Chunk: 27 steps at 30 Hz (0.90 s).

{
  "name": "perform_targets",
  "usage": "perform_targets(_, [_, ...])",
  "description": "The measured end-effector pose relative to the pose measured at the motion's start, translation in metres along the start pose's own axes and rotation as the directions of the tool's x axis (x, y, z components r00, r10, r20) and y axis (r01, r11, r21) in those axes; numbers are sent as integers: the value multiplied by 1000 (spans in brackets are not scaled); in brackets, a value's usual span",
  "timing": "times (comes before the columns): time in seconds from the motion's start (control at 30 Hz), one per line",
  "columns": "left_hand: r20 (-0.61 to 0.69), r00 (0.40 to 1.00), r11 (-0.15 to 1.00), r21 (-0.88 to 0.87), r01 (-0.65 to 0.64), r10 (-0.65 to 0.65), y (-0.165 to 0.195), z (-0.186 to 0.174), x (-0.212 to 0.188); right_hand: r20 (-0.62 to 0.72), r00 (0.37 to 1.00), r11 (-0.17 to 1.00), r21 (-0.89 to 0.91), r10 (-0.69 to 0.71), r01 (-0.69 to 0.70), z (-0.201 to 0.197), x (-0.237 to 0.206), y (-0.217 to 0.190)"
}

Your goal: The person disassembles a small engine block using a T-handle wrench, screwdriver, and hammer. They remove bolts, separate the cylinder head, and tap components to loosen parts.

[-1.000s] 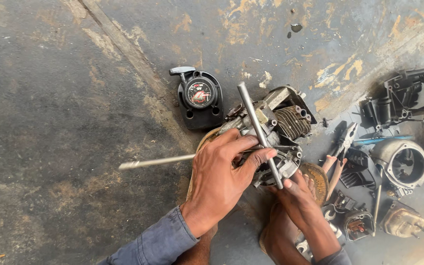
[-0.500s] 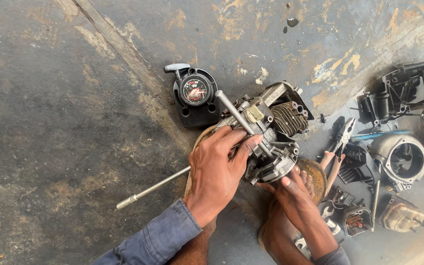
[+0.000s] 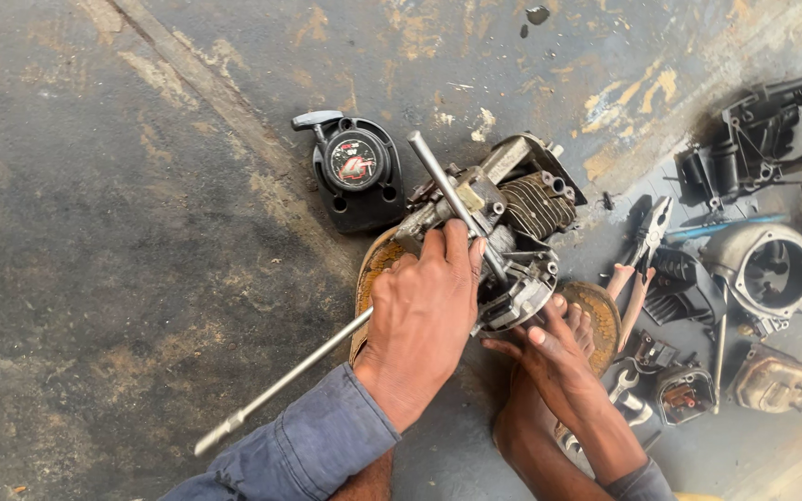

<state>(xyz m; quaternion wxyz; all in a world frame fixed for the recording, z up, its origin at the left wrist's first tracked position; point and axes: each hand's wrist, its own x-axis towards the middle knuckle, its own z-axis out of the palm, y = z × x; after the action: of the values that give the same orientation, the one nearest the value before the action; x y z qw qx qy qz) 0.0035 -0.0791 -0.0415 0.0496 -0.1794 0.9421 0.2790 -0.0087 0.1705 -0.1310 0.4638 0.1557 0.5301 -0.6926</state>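
Left hand (image 3: 422,320): nearest the viewer, blue sleeve at the wrist; fingers curled over the crossbar of a T-handle wrench (image 3: 447,195), clenched on it, apparently to turn it while pressing down.
Right hand (image 3: 549,357): just right of the left hand; fingers spread against the lower rim of the small engine (image 3: 512,241), steadying it, not closed around anything.
Small engine: directly beyond both hands, lying tilted on a rusty disc (image 3: 605,311) on the concrete floor (image 3: 141,232); finned cylinder toward the far right, probably propped so the fastener faces up.
Long shaft (image 3: 280,385): runs from under the left hand out toward the near left, resting on the floor.
Recoil starter cover (image 3: 355,172): black, round, beyond and left of the left hand, set apart from the engine.
Pliers (image 3: 642,260): right of the right hand, red handles, lying among loose black parts.
Housings (image 3: 763,269): farther right, well apart from the hands.
Change from half a second ago: the crossbar has swung further clockwise and the long shaft's free end sits lower toward the viewer; both hands keep their places.
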Motion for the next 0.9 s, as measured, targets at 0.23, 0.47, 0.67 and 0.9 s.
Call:
perform_targets(0.23, [53, 998, 953, 301, -32, 17, 15, -11, -8, -68, 994, 969, -237, -82, 64, -18, -18, -11])
perform_targets(0.47, [298, 954, 862, 481, -161, 12, 36, -22, -5, -385, 781, 509, -855, -491, -101, -63, -20, -51])
perform_targets(0.67, [211, 977, 721, 673, -167, 29, 51, -13, -7, -217, 726, 120, -976, -652, -183, -89, -8, -61])
perform_targets(0.9, [265, 964, 676, 713, -188, -11, 57, -6, -11, -393, 791, -19, -891, -470, -454, -101, 15, -71])
